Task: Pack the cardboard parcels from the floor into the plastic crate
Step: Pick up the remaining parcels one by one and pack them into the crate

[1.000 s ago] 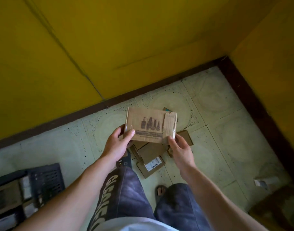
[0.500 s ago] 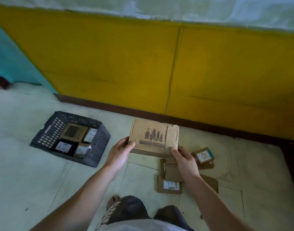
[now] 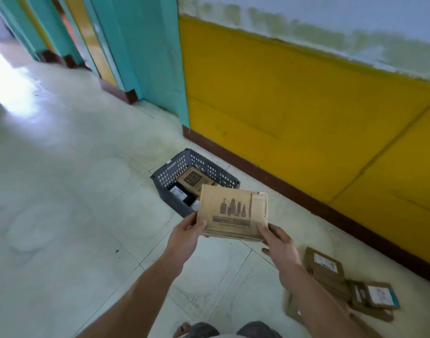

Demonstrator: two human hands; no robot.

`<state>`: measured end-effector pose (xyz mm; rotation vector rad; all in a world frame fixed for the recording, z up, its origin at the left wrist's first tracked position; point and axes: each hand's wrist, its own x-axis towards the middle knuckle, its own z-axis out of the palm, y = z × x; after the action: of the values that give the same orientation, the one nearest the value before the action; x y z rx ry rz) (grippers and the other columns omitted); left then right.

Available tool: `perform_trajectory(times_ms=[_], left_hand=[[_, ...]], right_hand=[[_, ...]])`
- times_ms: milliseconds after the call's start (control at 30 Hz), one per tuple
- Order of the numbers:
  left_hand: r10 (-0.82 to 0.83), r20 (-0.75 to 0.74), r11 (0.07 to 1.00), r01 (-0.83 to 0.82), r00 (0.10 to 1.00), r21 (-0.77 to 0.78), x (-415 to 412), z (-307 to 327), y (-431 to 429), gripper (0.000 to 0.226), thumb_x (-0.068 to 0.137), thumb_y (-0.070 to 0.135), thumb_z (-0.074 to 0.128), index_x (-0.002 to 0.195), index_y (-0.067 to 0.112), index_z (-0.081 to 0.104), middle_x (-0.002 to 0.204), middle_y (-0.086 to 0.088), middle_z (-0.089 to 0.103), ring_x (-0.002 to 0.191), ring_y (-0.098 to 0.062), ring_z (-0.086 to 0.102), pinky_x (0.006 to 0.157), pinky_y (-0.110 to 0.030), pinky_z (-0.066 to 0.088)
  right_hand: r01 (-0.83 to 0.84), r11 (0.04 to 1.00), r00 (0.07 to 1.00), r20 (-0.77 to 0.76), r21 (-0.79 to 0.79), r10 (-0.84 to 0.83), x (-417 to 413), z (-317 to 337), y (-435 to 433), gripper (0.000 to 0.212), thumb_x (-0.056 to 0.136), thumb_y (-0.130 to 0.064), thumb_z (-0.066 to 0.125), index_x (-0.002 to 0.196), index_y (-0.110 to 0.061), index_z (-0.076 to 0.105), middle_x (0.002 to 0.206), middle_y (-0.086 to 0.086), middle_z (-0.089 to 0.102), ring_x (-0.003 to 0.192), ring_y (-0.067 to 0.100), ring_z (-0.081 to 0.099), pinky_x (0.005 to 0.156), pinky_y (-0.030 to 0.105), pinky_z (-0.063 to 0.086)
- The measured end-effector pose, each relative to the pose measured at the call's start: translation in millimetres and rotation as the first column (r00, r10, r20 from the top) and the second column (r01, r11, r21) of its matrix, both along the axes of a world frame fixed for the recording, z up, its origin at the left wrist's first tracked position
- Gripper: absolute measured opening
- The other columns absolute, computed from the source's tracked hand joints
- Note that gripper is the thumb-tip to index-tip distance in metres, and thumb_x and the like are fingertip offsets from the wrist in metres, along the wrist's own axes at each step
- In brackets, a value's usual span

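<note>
I hold a flat cardboard parcel (image 3: pixel 233 213) printed with bottle shapes, in the air in front of me. My left hand (image 3: pixel 188 234) grips its lower left corner and my right hand (image 3: pixel 278 242) grips its lower right corner. Just beyond it on the floor stands the dark grey plastic crate (image 3: pixel 171 169), partly hidden by the held parcel. Inside the crate lie a brown parcel (image 3: pixel 192 179) and smaller labelled ones. A pile of several cardboard parcels (image 3: pixel 331 272) lies on the floor at my lower right.
A yellow wall (image 3: pixel 294 106) with a dark brown skirting runs behind the crate and the pile. Teal door frames (image 3: pixel 145 57) stand at the upper left. Pale tiled floor (image 3: pixel 62 191) spreads to the left, bright near a doorway. My knees show at the bottom edge.
My view has swung left. The held parcel now hangs just in front of the crate, which was off to the left before. The floor pile has shifted to my lower right.
</note>
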<state>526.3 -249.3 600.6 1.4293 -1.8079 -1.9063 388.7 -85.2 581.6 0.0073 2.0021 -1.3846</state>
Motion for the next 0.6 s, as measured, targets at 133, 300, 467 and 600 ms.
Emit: perform_trajectory(times_ms=[133,300,467,600], left_hand=[[0.022,-0.004,0.999,-0.021,1.0,0.038,35.1,-2.1,-63.1,0.015,0.097,0.032,0.053,0.1,0.045,0.06,0.11,0.011,0.065,0.113,-0.016,0.055,0.106,-0.04,0.04],[0.012,-0.011,0.998,-0.011,1.0,0.065,33.4,-9.2,-128.7,0.017,0.096,0.031,0.056,0.105,0.043,0.063,0.108,0.012,0.066,0.112,-0.015,0.056,0.099,-0.034,0.042],[-0.011,0.036,0.999,0.009,0.999,0.042,0.4,-22.7,-209.9,0.022,0.094,0.028,0.058,0.115,0.034,0.063,0.108,0.009,0.067,0.108,-0.014,0.058,0.099,-0.036,0.045],[-0.046,0.103,0.999,0.043,0.994,0.03,-41.5,-37.8,-285.9,0.027,0.094,0.024,0.058,0.121,0.027,0.061,0.113,0.007,0.067,0.113,-0.018,0.058,0.105,-0.042,0.043]], right_hand=[[-0.038,0.999,0.999,0.006,0.007,0.038,28.8,0.0,-65.6,0.017,0.093,-0.039,0.061,0.106,-0.029,0.058,0.102,-0.006,0.064,0.1,0.018,0.059,0.092,0.039,0.052],[-0.032,0.999,0.999,-0.019,0.022,0.032,25.6,-4.8,-128.6,0.02,0.092,-0.041,0.061,0.106,-0.028,0.062,0.101,-0.006,0.066,0.097,0.019,0.061,0.091,0.042,0.053],[0.0,1.0,1.0,0.006,0.013,0.0,-2.8,-24.1,-207.2,0.025,0.093,-0.042,0.058,0.114,-0.028,0.06,0.106,-0.004,0.065,0.102,0.019,0.059,0.089,0.036,0.053],[0.006,1.0,0.999,0.033,0.019,-0.006,-42.7,-45.6,-281.0,0.025,0.092,-0.04,0.06,0.116,-0.031,0.062,0.109,-0.007,0.066,0.105,0.018,0.059,0.096,0.043,0.05]])
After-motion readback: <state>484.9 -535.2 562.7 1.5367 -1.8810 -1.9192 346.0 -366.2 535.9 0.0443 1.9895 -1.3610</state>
